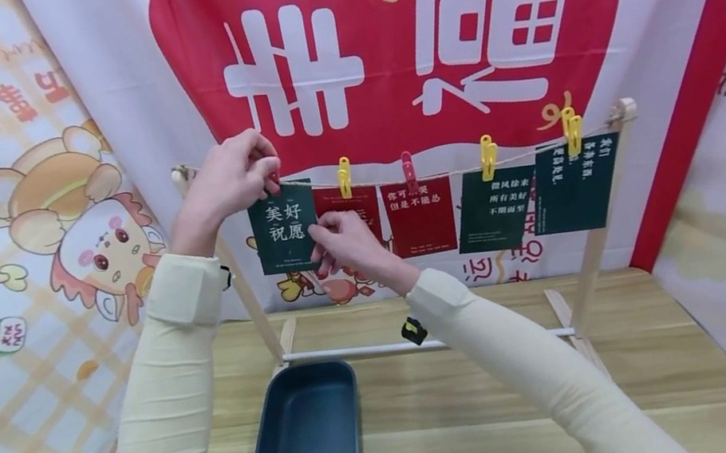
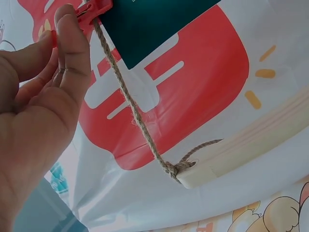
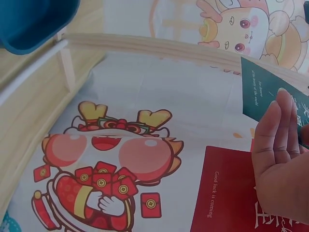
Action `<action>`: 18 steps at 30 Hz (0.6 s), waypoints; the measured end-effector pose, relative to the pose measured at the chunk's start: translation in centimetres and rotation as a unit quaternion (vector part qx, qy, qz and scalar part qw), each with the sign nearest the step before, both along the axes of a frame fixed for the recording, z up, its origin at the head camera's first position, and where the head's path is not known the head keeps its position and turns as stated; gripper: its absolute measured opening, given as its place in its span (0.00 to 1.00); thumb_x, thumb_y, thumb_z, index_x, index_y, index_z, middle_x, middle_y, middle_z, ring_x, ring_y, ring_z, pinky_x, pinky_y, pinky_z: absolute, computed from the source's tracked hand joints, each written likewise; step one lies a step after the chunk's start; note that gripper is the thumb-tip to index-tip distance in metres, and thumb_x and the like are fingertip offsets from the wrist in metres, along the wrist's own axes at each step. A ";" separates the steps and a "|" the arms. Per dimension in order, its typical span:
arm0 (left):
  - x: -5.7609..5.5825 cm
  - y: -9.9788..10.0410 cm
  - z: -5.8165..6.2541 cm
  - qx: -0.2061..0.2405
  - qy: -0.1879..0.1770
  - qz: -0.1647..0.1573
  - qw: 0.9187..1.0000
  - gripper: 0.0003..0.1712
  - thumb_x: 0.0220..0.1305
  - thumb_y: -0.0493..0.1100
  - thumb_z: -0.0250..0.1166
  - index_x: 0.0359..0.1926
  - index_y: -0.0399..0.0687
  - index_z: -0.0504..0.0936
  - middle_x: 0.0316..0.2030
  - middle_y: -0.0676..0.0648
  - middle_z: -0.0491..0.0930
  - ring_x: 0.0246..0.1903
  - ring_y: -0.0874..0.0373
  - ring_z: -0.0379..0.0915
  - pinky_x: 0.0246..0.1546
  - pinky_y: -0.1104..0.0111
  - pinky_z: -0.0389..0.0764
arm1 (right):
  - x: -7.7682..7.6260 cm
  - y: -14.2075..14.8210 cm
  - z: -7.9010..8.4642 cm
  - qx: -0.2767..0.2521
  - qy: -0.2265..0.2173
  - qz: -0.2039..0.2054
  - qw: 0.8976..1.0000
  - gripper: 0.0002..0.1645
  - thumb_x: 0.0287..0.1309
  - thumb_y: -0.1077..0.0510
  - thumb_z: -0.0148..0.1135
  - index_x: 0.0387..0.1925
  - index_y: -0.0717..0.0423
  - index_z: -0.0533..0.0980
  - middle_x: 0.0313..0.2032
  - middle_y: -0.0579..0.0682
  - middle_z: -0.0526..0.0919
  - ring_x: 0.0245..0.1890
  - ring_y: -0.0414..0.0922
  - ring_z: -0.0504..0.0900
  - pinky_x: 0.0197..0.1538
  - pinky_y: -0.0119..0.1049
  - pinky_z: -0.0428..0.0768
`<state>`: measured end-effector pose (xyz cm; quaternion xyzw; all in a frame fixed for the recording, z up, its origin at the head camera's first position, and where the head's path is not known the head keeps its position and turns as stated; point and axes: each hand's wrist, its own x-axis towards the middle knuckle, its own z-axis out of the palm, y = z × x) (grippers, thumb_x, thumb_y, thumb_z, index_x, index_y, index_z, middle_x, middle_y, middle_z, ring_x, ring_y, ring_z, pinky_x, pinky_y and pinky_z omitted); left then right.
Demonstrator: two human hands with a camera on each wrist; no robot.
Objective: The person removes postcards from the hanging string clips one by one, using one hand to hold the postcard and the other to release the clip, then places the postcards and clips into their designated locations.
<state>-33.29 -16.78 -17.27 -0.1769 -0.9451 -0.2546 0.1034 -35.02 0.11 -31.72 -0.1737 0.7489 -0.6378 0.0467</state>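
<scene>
At the left end of the twine point(image 2: 128, 94), my left hand point(image 1: 225, 179) pinches a red clothespin point(image 2: 100, 8) at the top of a dark green card point(image 1: 280, 253) with white characters. My right hand point(image 1: 357, 245) holds that card by its right edge, with the fingers point(image 3: 285, 123) against it in the right wrist view. Behind the right hand hangs a red card point(image 3: 219, 193), partly covered by it. The clothespin is mostly hidden by the left fingers in the head view.
Yellow clothespins point(image 1: 345, 178) and a red clothespin point(image 1: 408, 172) hold more cards, including a red card point(image 1: 422, 224) and a green card point(image 1: 490, 224). A wooden frame point(image 1: 599, 241) carries the twine. A blue bin point(image 1: 358, 430) stands on the wooden table point(image 1: 458, 436).
</scene>
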 end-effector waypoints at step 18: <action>0.1 0.2 0.8 0.012 0.075 0.012 0.997 0.16 0.67 0.51 0.62 0.47 0.45 0.80 0.41 0.42 0.84 0.38 0.51 0.83 0.48 0.59 0.83 | 0.7 -0.1 0.1 -0.002 -0.017 0.023 1.000 0.15 0.70 0.48 0.55 0.44 0.56 0.76 0.29 0.55 0.84 0.24 0.49 0.84 0.38 0.47 0.86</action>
